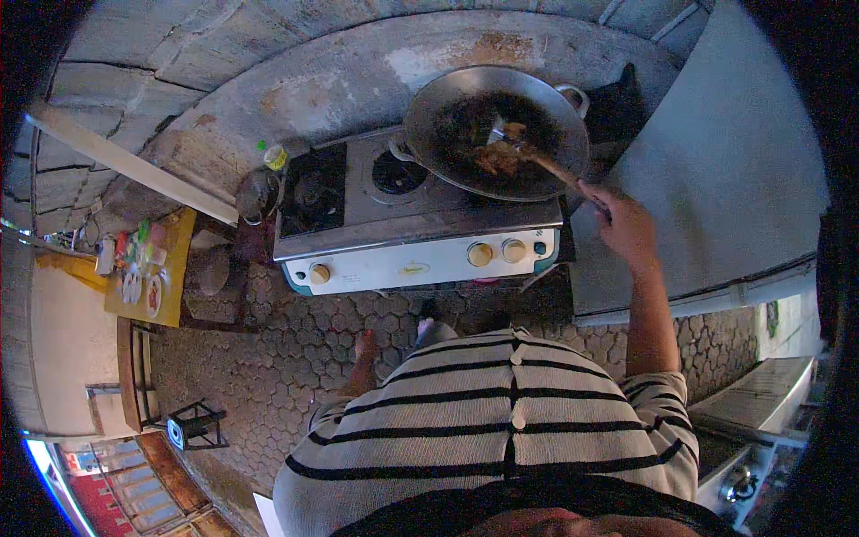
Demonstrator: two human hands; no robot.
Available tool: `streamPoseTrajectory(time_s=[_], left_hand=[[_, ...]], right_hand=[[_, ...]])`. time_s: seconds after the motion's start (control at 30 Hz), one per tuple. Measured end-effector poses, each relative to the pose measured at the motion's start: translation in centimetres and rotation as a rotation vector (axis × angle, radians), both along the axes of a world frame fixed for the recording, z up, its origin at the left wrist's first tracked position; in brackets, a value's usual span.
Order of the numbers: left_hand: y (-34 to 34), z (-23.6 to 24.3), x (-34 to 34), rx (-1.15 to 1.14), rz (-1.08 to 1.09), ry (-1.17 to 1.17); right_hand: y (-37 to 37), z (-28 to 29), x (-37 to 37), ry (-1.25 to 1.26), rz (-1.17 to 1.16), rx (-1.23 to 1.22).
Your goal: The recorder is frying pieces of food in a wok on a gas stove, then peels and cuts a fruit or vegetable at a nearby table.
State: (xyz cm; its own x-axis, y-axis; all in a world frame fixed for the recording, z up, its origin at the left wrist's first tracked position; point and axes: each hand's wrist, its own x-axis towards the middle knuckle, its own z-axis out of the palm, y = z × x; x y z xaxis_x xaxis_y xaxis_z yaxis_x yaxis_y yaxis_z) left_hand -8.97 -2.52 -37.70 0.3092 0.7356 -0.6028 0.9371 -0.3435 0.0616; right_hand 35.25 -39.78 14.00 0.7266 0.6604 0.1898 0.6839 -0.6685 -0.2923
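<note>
Striped garment nearest; right hand clamps its fingers on a spatula handle's far end, presumably avoiding heat; browned food lies in the wok; left hand hangs, fingers indistinct.

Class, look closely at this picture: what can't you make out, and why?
All in the head view:
- Whatever lies directly under the wok: hidden by the wok.
- The exact kind of food: dim and blurred.
- The right hand's palm on the spatula: hidden by the hand's back.
- Small items on the yellow table: too small.
</note>
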Motion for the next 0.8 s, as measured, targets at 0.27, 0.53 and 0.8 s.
streamPoseTrajectory(time_s=[0.27,0.53,0.8], left_hand=[[0.3,0.0,0.3,0.159,-0.43,-0.067],[1.0,-0.1,-0.3,0.003,-0.187,-0.104],[0.9,-0.4,1.9,-0.166,0.07,-0.124]], right_hand=[[-3.6,0.2,-0.2,0.242,-0.141,0.106],[-4.0,1.9,-2.2,0.132,-0.156,0.015],[-5.7,1.7,-1.6,0.013,-0.021,0.05]])
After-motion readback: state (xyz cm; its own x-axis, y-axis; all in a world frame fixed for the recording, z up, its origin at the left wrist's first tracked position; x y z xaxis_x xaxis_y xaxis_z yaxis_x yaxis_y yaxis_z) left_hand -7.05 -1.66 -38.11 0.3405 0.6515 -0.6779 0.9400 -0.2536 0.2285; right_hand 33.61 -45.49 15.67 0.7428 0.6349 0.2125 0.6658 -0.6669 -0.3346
